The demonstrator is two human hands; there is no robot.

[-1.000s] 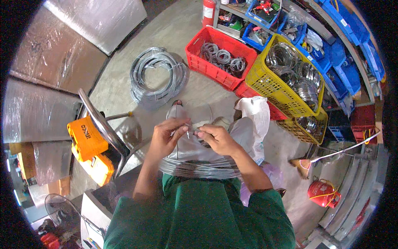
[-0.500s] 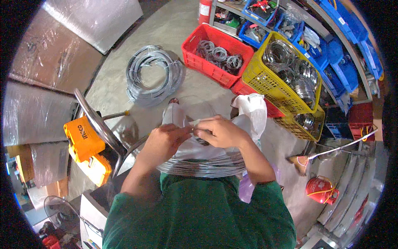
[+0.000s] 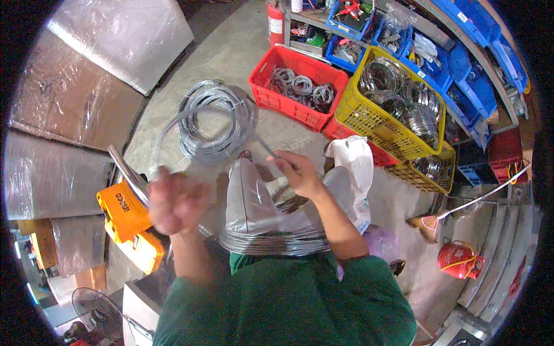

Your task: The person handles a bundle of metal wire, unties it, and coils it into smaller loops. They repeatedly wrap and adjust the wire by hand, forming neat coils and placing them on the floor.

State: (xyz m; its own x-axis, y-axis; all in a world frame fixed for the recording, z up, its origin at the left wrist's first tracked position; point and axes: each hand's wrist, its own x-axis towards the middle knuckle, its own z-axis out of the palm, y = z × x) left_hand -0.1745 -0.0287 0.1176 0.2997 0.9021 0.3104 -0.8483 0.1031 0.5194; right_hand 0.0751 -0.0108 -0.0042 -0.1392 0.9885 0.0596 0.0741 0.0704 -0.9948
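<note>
My right hand (image 3: 300,175) is closed around a thin grey strand (image 3: 263,144), in front of my right knee. The strand runs up and left from its fingers. A blurred grey band arcs over the floor coil toward my left hand; whether it is the same strand I cannot tell. My left hand (image 3: 178,199) is raised at the left, beside the orange case, its fingers smeared by motion. Across my lap lies a coil of grey wire (image 3: 277,243). Past my feet a larger grey coil (image 3: 190,135), bound with ties, rests on the floor.
A red crate (image 3: 268,99) and a yellow crate (image 3: 369,124), both with wire coils, stand at the far right beside blue bins (image 3: 441,75). Orange cases (image 3: 122,210) sit left, near wrapped boxes (image 3: 57,167). A broom (image 3: 427,226) and red canister (image 3: 460,259) are at right.
My hands were together over my lap; now they are apart. The left has swung out left, and the right has moved slightly up and forward with the strand.
</note>
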